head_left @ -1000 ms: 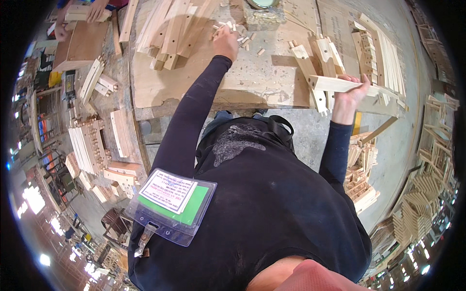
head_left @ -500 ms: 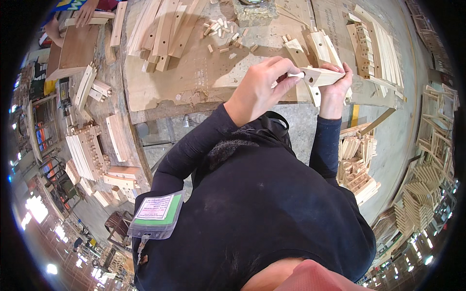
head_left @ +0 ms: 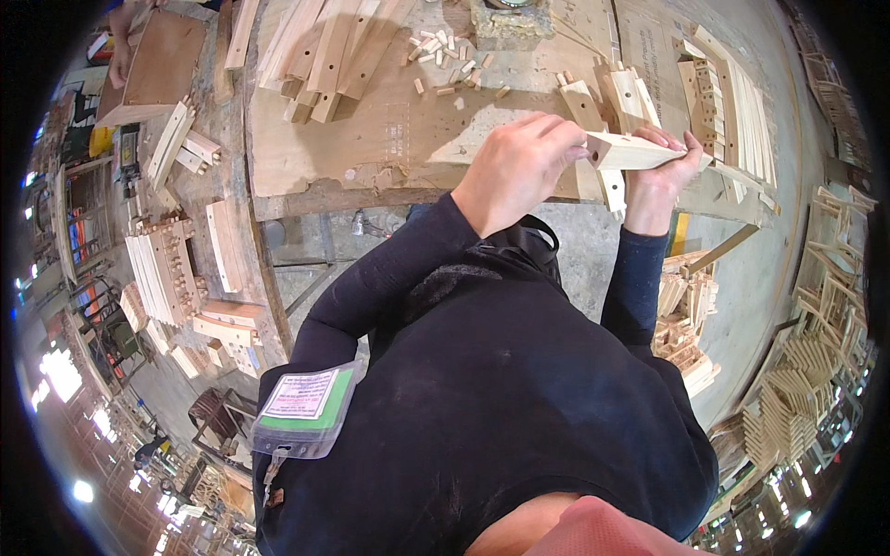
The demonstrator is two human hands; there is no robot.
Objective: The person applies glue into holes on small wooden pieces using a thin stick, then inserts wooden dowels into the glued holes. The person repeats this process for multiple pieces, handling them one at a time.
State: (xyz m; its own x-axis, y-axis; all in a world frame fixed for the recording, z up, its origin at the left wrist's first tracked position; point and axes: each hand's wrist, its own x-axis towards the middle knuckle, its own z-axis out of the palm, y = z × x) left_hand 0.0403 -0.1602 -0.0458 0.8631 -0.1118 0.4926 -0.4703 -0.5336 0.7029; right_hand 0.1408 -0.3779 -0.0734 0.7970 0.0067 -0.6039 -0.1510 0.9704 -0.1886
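Note:
My right hand (head_left: 660, 185) is closed around a pale wooden bar (head_left: 635, 152), held up over the front edge of the bench with its drilled end toward the left. My left hand (head_left: 528, 171) pinches at that end, thumb and fingertips against the hole. A small wooden dowel is in the pinch, now mostly hidden by the fingers. Below the held bar, another holed wooden piece (head_left: 612, 189) sticks out past the bench edge. Behind it lie bars with dowels in their ends (head_left: 582, 104).
Loose dowels (head_left: 450, 57) lie scattered at the bench's middle, beside stacked drilled bars (head_left: 324, 69). More bars (head_left: 742, 111) stand in rows at the right. A side table on the left bears wooden pieces (head_left: 167, 273) and a brown box (head_left: 162, 60), near another person's hand (head_left: 119, 67).
Both hands and the bar have shifted slightly right. The dowel, seen earlier between my left fingertips, is now covered as the fingers press against the bar's end.

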